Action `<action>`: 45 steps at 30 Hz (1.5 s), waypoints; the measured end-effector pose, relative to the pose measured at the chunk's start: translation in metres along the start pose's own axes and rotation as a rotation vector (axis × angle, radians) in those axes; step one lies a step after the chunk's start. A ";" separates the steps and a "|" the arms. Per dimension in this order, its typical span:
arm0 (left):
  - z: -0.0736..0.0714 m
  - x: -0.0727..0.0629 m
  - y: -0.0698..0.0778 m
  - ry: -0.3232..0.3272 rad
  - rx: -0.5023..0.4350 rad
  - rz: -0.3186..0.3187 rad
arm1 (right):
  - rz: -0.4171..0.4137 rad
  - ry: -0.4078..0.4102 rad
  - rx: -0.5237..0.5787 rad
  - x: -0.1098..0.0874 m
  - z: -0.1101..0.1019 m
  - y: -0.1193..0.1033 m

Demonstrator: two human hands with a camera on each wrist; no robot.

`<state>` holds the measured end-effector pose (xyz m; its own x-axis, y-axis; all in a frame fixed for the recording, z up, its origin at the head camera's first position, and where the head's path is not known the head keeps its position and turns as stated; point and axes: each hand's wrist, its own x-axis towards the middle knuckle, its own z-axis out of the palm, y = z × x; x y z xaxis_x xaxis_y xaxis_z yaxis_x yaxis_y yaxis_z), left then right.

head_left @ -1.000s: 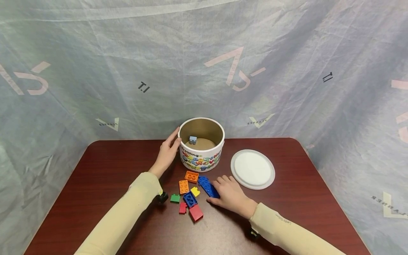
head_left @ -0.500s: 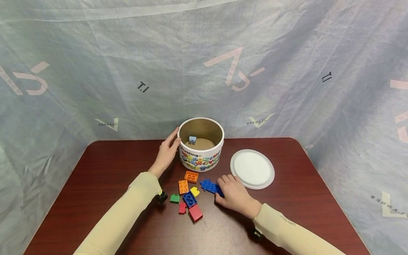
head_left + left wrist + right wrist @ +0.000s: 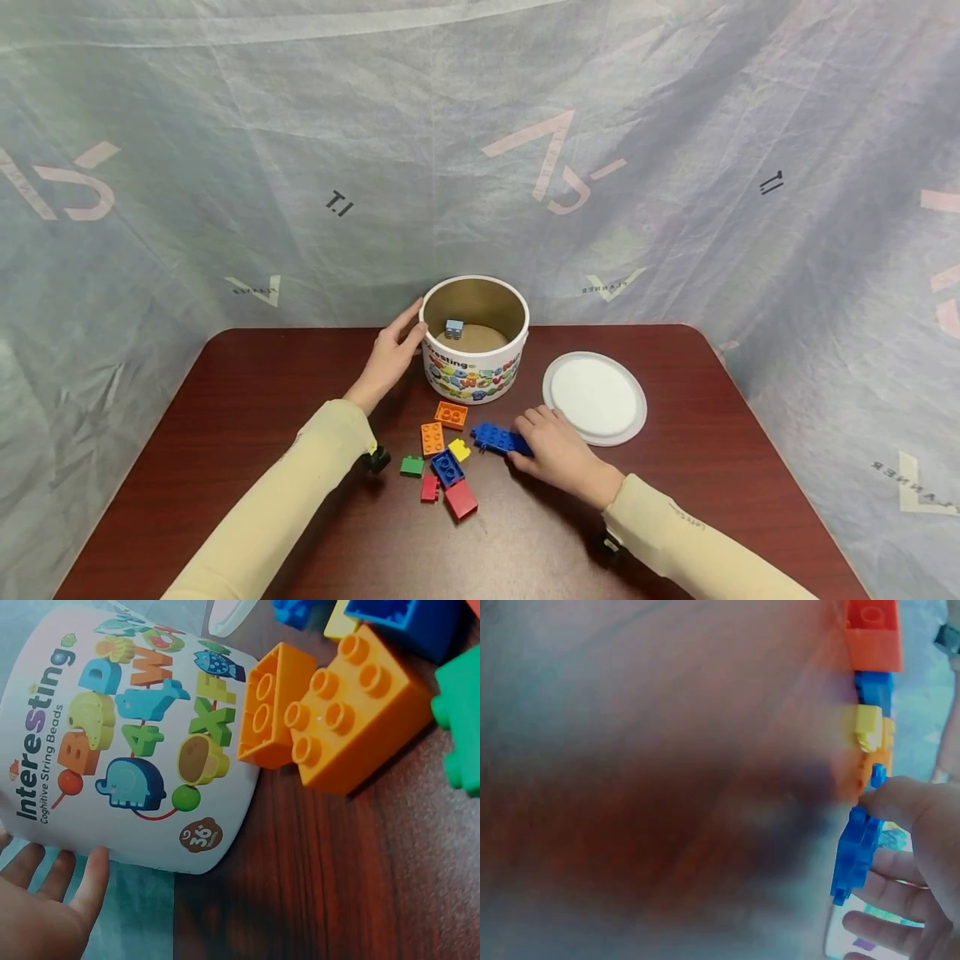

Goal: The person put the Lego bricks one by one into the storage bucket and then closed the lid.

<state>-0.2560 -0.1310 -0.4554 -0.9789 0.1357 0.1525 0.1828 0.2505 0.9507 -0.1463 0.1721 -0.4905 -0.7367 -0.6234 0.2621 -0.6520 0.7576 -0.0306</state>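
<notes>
In the head view my left hand [image 3: 392, 354] rests its extended fingers and thumb against the left side of a white bucket [image 3: 471, 367] printed with colourful letters. The left wrist view shows those fingers [image 3: 91, 889] along the bucket's outer wall. A light blue brick [image 3: 453, 330] lies inside the bucket. My right hand [image 3: 561, 450] holds a long blue building block [image 3: 495, 438] between thumb and fingers, low over the table; its studded end sticks out to the left. In the right wrist view, the thumb presses on the blue block [image 3: 857, 847] and the other fingers lie behind it.
Left of the blue block sit two orange bricks [image 3: 432, 439], a yellow piece [image 3: 459, 450], a green brick [image 3: 412, 467], a second blue brick [image 3: 447, 469] and two red bricks [image 3: 461, 502]. A round white lid [image 3: 596, 396] lies right of the bucket, just beyond my right hand.
My right hand has shifted a little to the right and taken hold of the long blue block, which has turned from slanting to nearly crosswise. The left hand stays at the bucket.
</notes>
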 end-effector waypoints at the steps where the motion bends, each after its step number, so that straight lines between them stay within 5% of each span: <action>1: 0.000 0.001 0.000 -0.004 -0.003 0.001 | -0.006 0.004 0.001 0.000 -0.003 0.001; 10: -0.004 -0.018 0.045 -0.041 -0.006 -0.025 | -0.075 0.043 0.070 0.010 -0.049 0.016; 21: -0.005 -0.020 0.049 -0.037 -0.013 -0.030 | -0.070 0.079 0.098 0.034 -0.106 0.023; 27: -0.005 -0.016 0.042 -0.044 -0.012 -0.034 | -0.095 0.073 0.090 0.058 -0.128 0.030; 35: -0.006 0.003 0.003 -0.046 0.014 0.004 | -0.083 0.032 0.086 0.095 -0.138 0.043; 45: -0.008 0.004 0.004 -0.045 0.030 0.020 | -0.017 -0.030 0.074 0.135 -0.129 0.058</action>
<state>-0.2595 -0.1369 -0.4490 -0.9701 0.1837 0.1584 0.2056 0.2761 0.9389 -0.2607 0.1570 -0.3325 -0.7300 -0.6420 0.2343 -0.6748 0.7315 -0.0980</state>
